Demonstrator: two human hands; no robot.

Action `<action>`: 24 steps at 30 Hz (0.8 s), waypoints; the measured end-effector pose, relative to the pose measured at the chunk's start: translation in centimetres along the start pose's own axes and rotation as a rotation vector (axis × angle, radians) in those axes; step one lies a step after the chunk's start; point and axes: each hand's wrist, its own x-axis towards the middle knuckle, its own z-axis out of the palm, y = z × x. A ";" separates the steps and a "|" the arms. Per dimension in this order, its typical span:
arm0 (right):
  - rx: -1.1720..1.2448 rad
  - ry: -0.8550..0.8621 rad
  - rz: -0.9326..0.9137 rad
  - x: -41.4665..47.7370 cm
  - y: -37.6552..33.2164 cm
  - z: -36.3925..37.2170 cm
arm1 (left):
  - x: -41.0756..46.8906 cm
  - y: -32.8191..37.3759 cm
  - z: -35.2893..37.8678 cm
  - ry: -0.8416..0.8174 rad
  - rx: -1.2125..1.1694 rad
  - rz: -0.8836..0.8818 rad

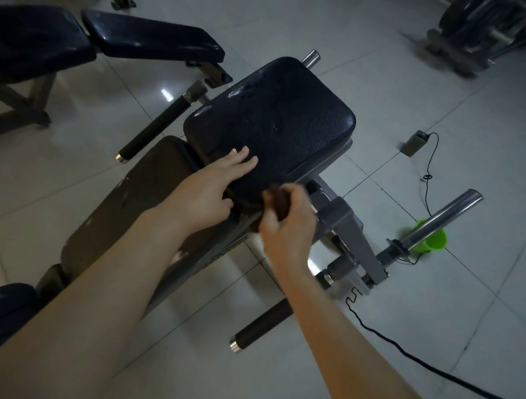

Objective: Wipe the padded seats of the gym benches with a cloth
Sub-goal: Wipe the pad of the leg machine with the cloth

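Observation:
A black padded seat (285, 120) of a gym bench sits in the middle, its textured top streaked with wet patches. My left hand (213, 186) lies on the near left corner of the seat, fingers straight on top and thumb under the edge. My right hand (286, 219) grips a dark brown cloth (278, 203) at the seat's near edge; the cloth is blurred and mostly hidden in my fist. A worn brown back pad (129, 211) runs from the seat toward me.
A second bench with dark blue pads (146, 38) stands at the upper left. Steel bars (443, 218) and foam-covered handles (261, 323) stick out from the frame. A green cup (435, 240), a black cable (413, 355) and a small box (414, 143) lie on the tiled floor. Weight plates (483, 17) are at the upper right.

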 end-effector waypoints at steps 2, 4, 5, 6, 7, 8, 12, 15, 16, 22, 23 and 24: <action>-0.097 -0.172 -0.035 -2.6 0.8 1.3 | 0.1 -0.1 -0.1 -0.001 0.000 0.003; -0.150 -0.213 -0.036 -3.3 1.3 2.1 | 0.2 -0.1 -0.1 -0.004 0.010 0.003; -0.114 -0.182 -0.003 -2.9 1.1 2.0 | 0.2 -0.1 0.0 -0.004 0.012 0.003; -0.071 -0.141 0.016 -2.3 0.9 1.8 | 0.2 -0.1 -0.1 -0.001 0.012 0.001; -0.047 -0.103 0.007 -1.8 0.6 1.5 | 0.3 0.0 -0.1 0.002 0.011 -0.001; -0.045 -0.081 -0.022 -1.4 0.3 1.2 | 0.3 0.0 -0.1 0.003 0.012 -0.001; -0.045 -0.093 -0.192 -1.2 0.1 0.2 | 0.1 0.1 0.0 0.004 -0.008 -0.009; -0.051 -0.061 -0.310 -0.1 -0.1 -0.4 | 0.0 0.3 -0.4 -0.009 -0.045 -0.019; -0.038 -0.032 -0.336 0.4 -0.3 -0.6 | 0.0 0.5 -0.5 -0.009 -0.052 -0.023; -0.332 0.017 -0.586 3.2 0.7 1.2 | -0.5 1.1 -0.6 0.002 -0.043 -0.027; -0.381 0.024 -0.627 3.7 1.0 1.5 | -0.6 1.1 -0.6 0.010 -0.040 -0.033; -0.404 0.028 -0.658 4.1 1.2 1.7 | -0.6 1.2 -0.6 0.019 -0.035 -0.037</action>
